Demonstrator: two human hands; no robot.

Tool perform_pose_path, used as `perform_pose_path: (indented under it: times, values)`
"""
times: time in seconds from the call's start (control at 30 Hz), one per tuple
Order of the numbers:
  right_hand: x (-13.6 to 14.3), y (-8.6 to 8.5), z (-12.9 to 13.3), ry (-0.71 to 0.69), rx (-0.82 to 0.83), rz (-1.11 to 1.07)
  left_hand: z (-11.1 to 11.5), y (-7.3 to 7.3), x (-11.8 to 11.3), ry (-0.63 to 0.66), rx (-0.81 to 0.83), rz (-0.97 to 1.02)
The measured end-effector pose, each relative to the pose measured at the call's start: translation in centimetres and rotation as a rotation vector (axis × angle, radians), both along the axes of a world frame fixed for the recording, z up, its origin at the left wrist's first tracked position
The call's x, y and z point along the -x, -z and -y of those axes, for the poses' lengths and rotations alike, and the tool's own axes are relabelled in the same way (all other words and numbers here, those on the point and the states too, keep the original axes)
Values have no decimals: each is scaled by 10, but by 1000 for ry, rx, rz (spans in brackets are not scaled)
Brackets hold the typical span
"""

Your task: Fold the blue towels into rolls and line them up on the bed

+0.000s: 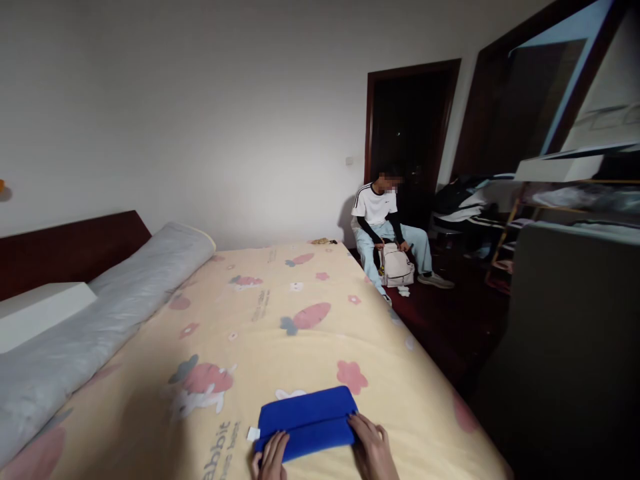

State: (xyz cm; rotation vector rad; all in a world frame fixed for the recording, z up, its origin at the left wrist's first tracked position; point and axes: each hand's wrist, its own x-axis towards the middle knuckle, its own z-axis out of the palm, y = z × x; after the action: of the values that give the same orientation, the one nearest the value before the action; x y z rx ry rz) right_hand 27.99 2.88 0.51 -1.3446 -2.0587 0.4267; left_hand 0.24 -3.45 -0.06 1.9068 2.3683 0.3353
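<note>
A blue cloth (307, 420), folded into a flat rectangle, lies on the bed near its front. A crease runs lengthwise across it, and a small white tag (253, 434) sticks out at its left end. My left hand (273, 457) holds the near left corner with its fingers bent over the edge. At the right end, my right hand (373, 443) grips the cloth, fingertips on top close to the crease. Both thumbs are mostly hidden.
The bed (260, 360) has a yellow sheet with carrots and rabbits. Along its left lie a grey roll (150, 287) and a white box (45, 310). A seated person (375, 207) handles a pale backpack (397, 265) beyond the bed. Shelves (565, 200) stand at right.
</note>
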Motion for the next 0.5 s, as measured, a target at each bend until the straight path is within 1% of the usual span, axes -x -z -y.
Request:
perform_pose_path:
  times: [0.07,0.17,0.23,0.27,0.33,0.4,0.5]
  values:
    - [4,-19,-3,-2,5,3,-9,-8,-2,-2,-1,6]
    - [8,-47,-6,4,70,61,-19,-20,-1,-8,-16,-14]
    - [8,-58,-7,25,109,95,-21,-29,1,-16,-13,-28]
    - [7,-60,-7,37,124,103,-21,-33,2,-20,-3,-27]
    - [5,-58,-8,62,152,102,-19,-42,2,-27,44,-8]
    - [3,-51,-10,83,195,77,-18,-52,0,-45,106,18]
    - [0,-39,-15,99,263,-1,-19,-68,-2,-114,184,51]
